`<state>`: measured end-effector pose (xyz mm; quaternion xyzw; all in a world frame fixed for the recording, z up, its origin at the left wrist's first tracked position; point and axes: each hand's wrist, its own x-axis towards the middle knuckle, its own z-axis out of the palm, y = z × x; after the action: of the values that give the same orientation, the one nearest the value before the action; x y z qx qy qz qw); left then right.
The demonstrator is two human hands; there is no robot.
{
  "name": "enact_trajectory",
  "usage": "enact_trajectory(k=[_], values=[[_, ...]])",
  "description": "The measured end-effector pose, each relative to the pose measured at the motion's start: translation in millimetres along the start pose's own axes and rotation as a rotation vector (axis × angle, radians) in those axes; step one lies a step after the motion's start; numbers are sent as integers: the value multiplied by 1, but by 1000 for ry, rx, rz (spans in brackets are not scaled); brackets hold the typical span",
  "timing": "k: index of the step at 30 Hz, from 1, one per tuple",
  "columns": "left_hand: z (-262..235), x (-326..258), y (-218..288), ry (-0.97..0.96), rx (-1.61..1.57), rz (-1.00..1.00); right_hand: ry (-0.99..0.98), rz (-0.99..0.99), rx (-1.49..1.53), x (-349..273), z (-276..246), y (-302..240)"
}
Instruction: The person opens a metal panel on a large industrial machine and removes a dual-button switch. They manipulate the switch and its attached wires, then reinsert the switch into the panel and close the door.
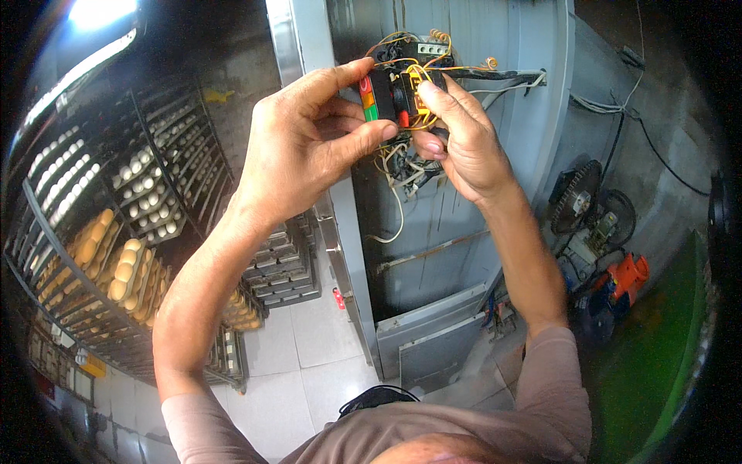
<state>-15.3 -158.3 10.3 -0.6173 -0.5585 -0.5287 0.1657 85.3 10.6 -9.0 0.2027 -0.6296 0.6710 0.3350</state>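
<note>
My left hand point(297, 147) grips a push-button switch point(372, 97) between thumb and fingers. Its front face carries red, orange and green sections. Behind that face sits a black body with a yellow-and-black wired block point(418, 94), which my right hand point(473, 147) pinches with its thumb on top. Thin yellow and orange wires loop around the block, partly hidden by my fingers. Just beyond, a terminal strip point(431, 49) with coiled wire ends hangs among the wiring. More loose wires point(402, 166) dangle below my hands, in front of a grey metal cabinet point(448, 224).
At left stands a rack point(81, 278) with trays of white dough pieces point(147, 185) and browned buns point(124, 271). Stacked dark trays point(282, 267) sit by the cabinet. On the right are a fan-like wheel point(576, 197), an orange tool point(630, 271) and hanging cables point(610, 104).
</note>
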Motion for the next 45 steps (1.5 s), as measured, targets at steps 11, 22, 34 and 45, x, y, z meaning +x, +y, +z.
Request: enact_trajectory(k=[11,22,34,45], values=[[-3,-2,-1,-6,62,95,-39,-14,-39,-2,-2,1],[-4,0,-10,10,86,172,-76,-13,-38,0,-6,3],[4,-4,-16,53,62,267,-84,19,-95,6,-1,-2],[-4,-5,-6,-36,103,152,-54,68,-1,4,-7,-2]])
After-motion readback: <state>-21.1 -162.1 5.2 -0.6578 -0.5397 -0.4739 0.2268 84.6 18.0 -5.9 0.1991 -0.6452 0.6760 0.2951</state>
